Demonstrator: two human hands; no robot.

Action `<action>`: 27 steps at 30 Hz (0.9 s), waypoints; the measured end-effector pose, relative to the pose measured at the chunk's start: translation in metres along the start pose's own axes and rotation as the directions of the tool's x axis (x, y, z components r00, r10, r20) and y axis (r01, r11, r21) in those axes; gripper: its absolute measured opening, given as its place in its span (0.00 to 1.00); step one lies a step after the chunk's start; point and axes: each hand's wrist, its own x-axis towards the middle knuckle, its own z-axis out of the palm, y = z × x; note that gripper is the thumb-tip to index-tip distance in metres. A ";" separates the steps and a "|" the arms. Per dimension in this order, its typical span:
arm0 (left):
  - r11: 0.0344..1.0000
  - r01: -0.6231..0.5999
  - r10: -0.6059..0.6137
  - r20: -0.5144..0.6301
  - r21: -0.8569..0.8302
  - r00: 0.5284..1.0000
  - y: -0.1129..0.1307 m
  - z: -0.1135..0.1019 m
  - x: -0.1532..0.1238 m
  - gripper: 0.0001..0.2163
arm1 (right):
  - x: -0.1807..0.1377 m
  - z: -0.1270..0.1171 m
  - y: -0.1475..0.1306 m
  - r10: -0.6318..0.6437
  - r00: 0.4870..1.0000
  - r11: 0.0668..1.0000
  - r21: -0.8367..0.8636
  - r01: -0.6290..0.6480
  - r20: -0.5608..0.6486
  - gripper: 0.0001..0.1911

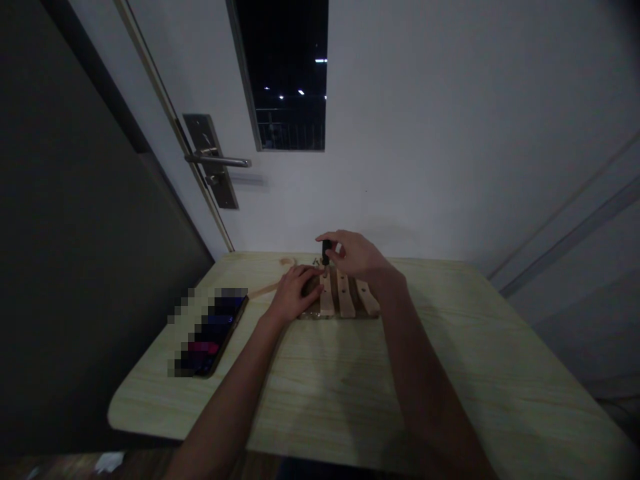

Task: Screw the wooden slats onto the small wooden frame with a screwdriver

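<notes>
My right hand (353, 253) pinches the black handle of a screwdriver (327, 252) from above. The tool stands about upright, and its tip reaches down to a pale wooden strip (327, 303) with dark holes. Against the left side of that strip, my left hand (295, 292) rests with its thumb and fingers pressing it. Two more pale wooden strips, one in the middle (346, 303) and one at the right (367, 301), lie beside it on a board with a clear-looking edge (340, 317). The screwdriver's exact contact point is too small to make out.
A phone (215, 340), partly pixelated, lies on the left of the light wood-grain table (450, 373). Small metal pieces (316, 261), a curved pale piece (287, 261) and a thin wooden stick (263, 290) lie near my hands. Behind stands a white door with a handle (220, 161).
</notes>
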 end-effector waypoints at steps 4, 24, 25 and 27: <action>1.000 0.008 -0.008 0.000 0.013 1.000 0.000 0.000 0.001 0.15 | 0.003 0.001 -0.002 0.020 1.000 1.000 -0.003 -0.020 -0.012 0.19; 1.000 0.008 -0.008 -0.007 0.013 1.000 0.001 0.000 0.001 0.15 | 0.008 0.005 -0.007 0.055 0.998 0.995 -0.084 -0.059 -0.042 0.09; 1.000 0.004 -0.004 -0.006 0.013 1.000 0.001 0.000 0.001 0.15 | 0.008 0.005 -0.006 0.046 0.998 0.997 -0.062 -0.049 -0.037 0.09; 1.000 -0.005 0.005 -0.007 0.013 1.000 0.001 0.000 0.001 0.15 | 0.008 0.004 -0.006 0.044 0.999 0.998 -0.039 -0.045 -0.030 0.07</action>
